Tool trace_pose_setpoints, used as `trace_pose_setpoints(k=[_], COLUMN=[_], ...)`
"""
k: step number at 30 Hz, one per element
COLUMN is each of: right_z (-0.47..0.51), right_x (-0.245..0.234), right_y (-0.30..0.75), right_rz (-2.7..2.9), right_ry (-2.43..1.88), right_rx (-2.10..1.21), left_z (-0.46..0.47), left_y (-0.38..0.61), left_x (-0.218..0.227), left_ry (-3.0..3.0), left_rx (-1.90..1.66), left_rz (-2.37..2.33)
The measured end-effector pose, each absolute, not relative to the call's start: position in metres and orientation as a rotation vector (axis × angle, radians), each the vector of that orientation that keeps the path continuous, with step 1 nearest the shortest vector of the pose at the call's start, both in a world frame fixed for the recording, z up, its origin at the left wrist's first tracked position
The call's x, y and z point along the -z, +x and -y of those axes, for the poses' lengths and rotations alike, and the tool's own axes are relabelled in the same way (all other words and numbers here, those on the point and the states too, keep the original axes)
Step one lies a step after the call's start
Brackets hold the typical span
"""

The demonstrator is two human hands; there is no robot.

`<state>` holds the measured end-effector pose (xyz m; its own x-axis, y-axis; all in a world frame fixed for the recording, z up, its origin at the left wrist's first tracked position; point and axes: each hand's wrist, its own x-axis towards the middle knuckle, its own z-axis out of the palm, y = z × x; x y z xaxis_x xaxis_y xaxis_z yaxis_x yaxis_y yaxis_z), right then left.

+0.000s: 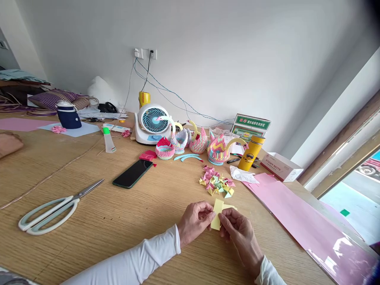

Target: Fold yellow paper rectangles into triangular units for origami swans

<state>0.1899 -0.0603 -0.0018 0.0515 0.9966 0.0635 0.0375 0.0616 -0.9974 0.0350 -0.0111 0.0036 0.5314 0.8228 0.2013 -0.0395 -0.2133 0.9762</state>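
Note:
A small folded strip of yellow paper [217,213] is held between both hands just above the wooden table [118,221]. My left hand [194,221] pinches its left edge with thumb and fingers. My right hand [240,235] grips its right side, fingers curled round it. Just beyond the hands lies a pile of small folded paper triangles [216,184] in pink, yellow and green.
Scissors [50,209] lie at the left, a dark phone [132,173] in the middle. Paper swan models [190,144], a small fan [151,122], a glue bottle [109,140] and a yellow flask [251,154] stand behind. Pink sheets [299,221] cover the right. Another person's hand [8,143] rests far left.

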Motion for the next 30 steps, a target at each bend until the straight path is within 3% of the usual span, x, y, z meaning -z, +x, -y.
trace_pose_setpoints(k=[30], right_z=[0.067], right_x=[-0.01], right_y=[0.185], right_rz=[0.902], right_ry=[-1.036], right_rx=[-1.353], left_z=[0.014], left_y=[0.037], left_x=[-0.015], left_ry=[1.192], left_rx=[-0.842], left_rz=[-0.589])
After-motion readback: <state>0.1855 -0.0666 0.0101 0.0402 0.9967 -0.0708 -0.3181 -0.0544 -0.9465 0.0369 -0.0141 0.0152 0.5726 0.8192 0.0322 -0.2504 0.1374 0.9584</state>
